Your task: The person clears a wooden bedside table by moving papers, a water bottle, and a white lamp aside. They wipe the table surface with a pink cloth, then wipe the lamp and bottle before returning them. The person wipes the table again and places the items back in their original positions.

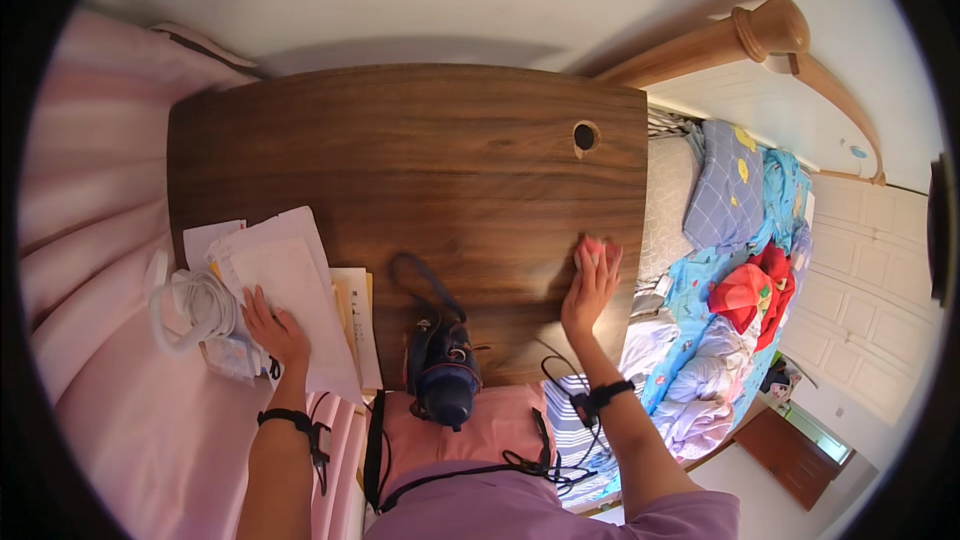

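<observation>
My right hand (589, 292) presses a pink cloth (600, 246) against the dark wooden tabletop (420, 165), near its right edge. Part of the cloth is hidden under the fingers. On the left side, my left hand (276, 326) lies with fingers apart on loose white sheets of paper (289, 262). Just left of that hand are a coiled white cable (208, 306) and a small clear plastic packet (231, 357). Between my arms, at the table's front edge, stands a dark bottle (448, 390) in a carrier with a strap (427, 281).
A round cable hole (586, 136) pierces the tabletop at the back right. Pink curtains (97, 240) hang along the left. To the right, a bed holds a blue checked pillow (724, 187), a red cloth (750, 292) and rumpled bedding (705, 382). A wooden bedpost (772, 26) rises behind.
</observation>
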Demonstrator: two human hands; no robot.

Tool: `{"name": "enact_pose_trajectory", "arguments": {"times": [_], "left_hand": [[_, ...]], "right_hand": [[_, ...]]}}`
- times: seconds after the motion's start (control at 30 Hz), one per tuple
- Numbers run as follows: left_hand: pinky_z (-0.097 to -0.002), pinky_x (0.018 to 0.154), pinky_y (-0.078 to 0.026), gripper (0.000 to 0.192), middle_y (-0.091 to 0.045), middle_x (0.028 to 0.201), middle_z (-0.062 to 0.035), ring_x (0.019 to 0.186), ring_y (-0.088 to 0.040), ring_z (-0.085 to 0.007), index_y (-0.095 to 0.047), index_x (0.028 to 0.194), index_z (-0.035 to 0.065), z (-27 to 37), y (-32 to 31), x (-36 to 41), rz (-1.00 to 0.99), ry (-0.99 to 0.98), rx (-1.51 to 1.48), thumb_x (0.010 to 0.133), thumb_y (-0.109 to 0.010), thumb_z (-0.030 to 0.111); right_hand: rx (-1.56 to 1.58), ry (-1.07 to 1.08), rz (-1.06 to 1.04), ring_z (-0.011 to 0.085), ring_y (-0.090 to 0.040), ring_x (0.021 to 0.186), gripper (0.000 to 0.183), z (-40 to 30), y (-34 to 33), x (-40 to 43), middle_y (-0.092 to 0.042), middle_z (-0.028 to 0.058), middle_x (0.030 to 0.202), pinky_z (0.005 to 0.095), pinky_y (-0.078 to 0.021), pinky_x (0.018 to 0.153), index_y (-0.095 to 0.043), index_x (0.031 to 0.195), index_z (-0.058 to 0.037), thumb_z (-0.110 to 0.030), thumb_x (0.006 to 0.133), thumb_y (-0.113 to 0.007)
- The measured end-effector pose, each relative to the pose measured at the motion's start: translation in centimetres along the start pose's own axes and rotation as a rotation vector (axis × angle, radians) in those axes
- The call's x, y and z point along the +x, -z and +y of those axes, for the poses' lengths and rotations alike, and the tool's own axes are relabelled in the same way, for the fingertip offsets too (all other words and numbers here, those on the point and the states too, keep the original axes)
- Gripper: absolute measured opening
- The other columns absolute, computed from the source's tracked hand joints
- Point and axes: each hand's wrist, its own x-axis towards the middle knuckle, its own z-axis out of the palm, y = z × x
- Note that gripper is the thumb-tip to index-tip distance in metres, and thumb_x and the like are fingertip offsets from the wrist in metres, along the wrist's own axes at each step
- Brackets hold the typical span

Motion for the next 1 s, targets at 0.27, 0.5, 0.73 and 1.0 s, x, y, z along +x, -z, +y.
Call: {"name": "enact_pose_trajectory", "arguments": {"times": [0.27,0.5,0.73,1.0], "left_hand": [[-0.0571,0.119,-0.027,0.052,-0.039,0.16,-0.0186,0.142,-0.037,-0.0483,-0.048,0.149,0.0057,0.0,-0.1,0.1,-0.027,0.013,-0.014,0.102,-0.04,0.027],[-0.0573,0.119,-0.027,0.052,-0.04,0.16,-0.0185,0.141,-0.037,-0.0481,-0.049,0.148,0.0059,0.2,0.0,0.1,-0.015,0.021,-0.022,0.101,-0.04,0.027],[-0.0567,0.119,-0.027,0.052,-0.041,0.158,-0.0179,0.141,-0.037,-0.0483,-0.049,0.148,0.0072,0.0,0.0,0.1,0.004,0.012,-0.028,0.099,-0.042,0.025],[-0.0569,0.119,-0.028,0.054,-0.04,0.16,-0.0154,0.142,-0.036,-0.0486,-0.048,0.15,0.0103,-0.1,-0.4,-0.4,-0.007,0.05,-0.024,0.098,-0.043,0.025]], "right_hand": [[0.154,0.363,0.027,0.033,-0.033,0.15,0.043,-10.0,-6.6,17.0,-0.052,0.0053,0.151,0.0592,-0.0271,0.119,-0.066,0.133,-0.024,-0.006,0.094,-0.059],[0.334,0.805,-0.576,0.0326,-0.032,0.152,0.063,-6.8,-2.4,4.9,-0.048,0.0011,0.155,0.0658,-0.0192,0.122,-0.065,0.134,-0.0293,-0.004,0.076,-0.066],[0.13,0.882,-0.749,0.0252,-0.034,0.152,0.062,3.5,3.4,5.1,-0.049,0.0049,0.156,0.0527,-0.0152,0.127,-0.061,0.14,-0.0341,-0.009,0.084,-0.064],[0.061,0.528,-0.076,0.0366,-0.035,0.149,0.053,-5.4,-4.5,12.5,-0.05,0.0072,0.152,0.0656,-0.0298,0.115,-0.061,0.14,-0.0261,-0.005,0.092,-0.054]]}}
